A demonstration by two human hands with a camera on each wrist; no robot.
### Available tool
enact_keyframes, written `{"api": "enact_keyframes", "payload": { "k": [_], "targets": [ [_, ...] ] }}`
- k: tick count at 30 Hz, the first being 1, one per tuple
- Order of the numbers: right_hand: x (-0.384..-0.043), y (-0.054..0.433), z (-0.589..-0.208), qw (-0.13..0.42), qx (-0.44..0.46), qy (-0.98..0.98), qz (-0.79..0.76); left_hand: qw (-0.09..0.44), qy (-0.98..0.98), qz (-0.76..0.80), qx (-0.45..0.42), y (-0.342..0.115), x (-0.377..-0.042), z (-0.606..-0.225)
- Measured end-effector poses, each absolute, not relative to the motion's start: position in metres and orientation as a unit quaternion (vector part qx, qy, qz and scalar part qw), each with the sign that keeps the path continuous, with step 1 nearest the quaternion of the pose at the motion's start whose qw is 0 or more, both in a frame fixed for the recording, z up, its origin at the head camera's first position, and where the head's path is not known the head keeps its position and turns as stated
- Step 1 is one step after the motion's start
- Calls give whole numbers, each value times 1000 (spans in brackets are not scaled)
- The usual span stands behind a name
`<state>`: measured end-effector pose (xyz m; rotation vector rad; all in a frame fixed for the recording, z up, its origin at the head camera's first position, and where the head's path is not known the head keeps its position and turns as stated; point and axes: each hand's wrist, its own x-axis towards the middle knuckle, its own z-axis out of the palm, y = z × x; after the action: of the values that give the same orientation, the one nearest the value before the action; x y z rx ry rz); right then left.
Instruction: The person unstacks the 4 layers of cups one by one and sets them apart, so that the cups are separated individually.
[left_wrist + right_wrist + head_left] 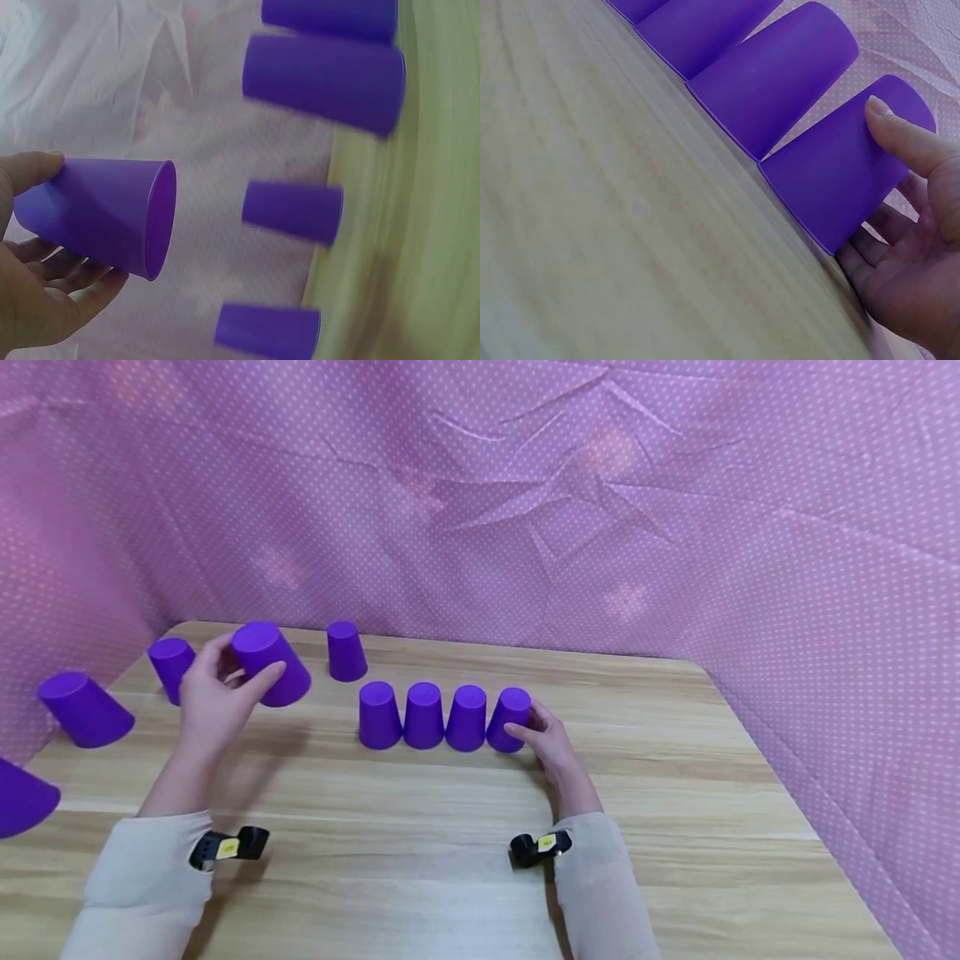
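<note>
My left hand (210, 706) holds an upside-down purple cup (272, 670) above the table, thumb on one side and fingers on the other. In the left wrist view the open mouth of this purple cup (160, 221) shows at its lower end. On the table, several upside-down purple cups (423, 718) form a side-by-side row. My right hand (553, 745) grips the rightmost cup (508, 722) of that row. Seen from the right wrist, this gripped cup (840, 165) has its rim down at the tabletop, touching its neighbour's rim.
More upside-down cups stand apart at the left: one behind my left hand (171, 664), one farther left (86, 710) and one cut off by the frame edge (22, 797). Another cup (347, 652) stands near the wooden table's (450, 893) back edge. Pink dotted cloth (480, 527) hangs around it.
</note>
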<state>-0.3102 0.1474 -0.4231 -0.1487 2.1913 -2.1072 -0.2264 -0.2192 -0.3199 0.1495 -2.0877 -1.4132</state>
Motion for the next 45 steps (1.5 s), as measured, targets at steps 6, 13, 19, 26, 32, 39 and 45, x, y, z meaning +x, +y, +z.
{"api": "enact_keyframes", "payload": {
  "k": [6,13,19,26,32,39,45],
  "targets": [
    [-310,148,-424,53,-48,723,-688,306,-765,-556,112,-252,-216,-327],
    [-309,149,-424,54,-40,726,-685,306,-771,-525,186,-278,-207,-335],
    [-308,149,-424,54,-40,725,-685,298,-764,-527,224,-295,-203,-337],
    [-309,150,-426,60,-44,724,-686,308,-766,-516,229,-367,-228,-391],
    [-308,151,-426,58,-51,723,-686,261,-786,-487,277,-345,-209,-375],
    [-308,150,-427,52,-53,724,-686,237,-792,-480,293,-381,-226,-410],
    [-308,150,-426,48,-49,722,-689,227,-795,-471,307,-373,-224,-406]
  ]
}}
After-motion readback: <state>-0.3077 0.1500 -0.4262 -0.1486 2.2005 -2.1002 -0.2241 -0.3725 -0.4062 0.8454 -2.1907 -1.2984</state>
